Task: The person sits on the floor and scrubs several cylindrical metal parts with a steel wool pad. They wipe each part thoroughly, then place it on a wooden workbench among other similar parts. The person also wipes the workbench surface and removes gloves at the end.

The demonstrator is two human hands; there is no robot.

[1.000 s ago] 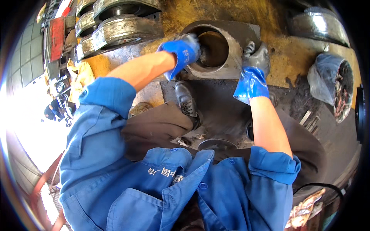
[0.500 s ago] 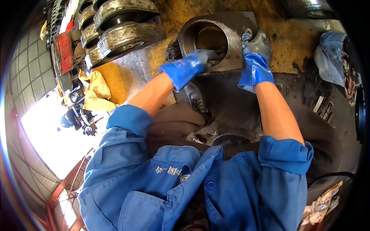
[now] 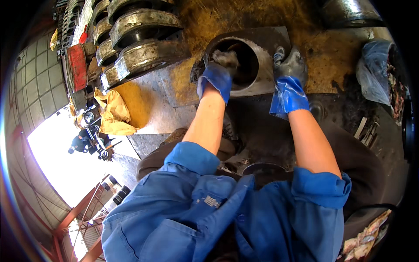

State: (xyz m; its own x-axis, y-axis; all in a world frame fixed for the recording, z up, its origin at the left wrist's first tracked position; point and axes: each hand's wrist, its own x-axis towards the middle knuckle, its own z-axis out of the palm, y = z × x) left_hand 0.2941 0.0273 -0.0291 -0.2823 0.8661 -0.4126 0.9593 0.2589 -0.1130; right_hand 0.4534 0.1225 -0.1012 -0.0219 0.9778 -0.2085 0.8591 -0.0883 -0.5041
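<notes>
A heavy metal block (image 3: 265, 52) with a large round bore lies on the stained yellow worktop, its near edge toward me. My left hand (image 3: 217, 75), in a blue glove with dark grey fingers, reaches into the left side of the bore. Its fingers are curled together against the inner wall, and a greyish patch shows there; whether that is glove or something held, I cannot make out. My right hand (image 3: 291, 72), in a matching glove, grips the block's right end, thumb toward the bore and the other fingers bent over the edge.
Thick worn metal rings (image 3: 150, 56) are stacked at the far left, beside a red block (image 3: 77, 67). A yellow cloth (image 3: 114, 112) lies nearer. On the right are a plastic bag (image 3: 376, 67) and thin metal strips (image 3: 366, 129). A metal cylinder (image 3: 351, 12) stands far right.
My left hand has swung from the bore's near edge to its left side, the forearm now more upright. My right hand keeps its place on the block. The whole view has shifted slightly.
</notes>
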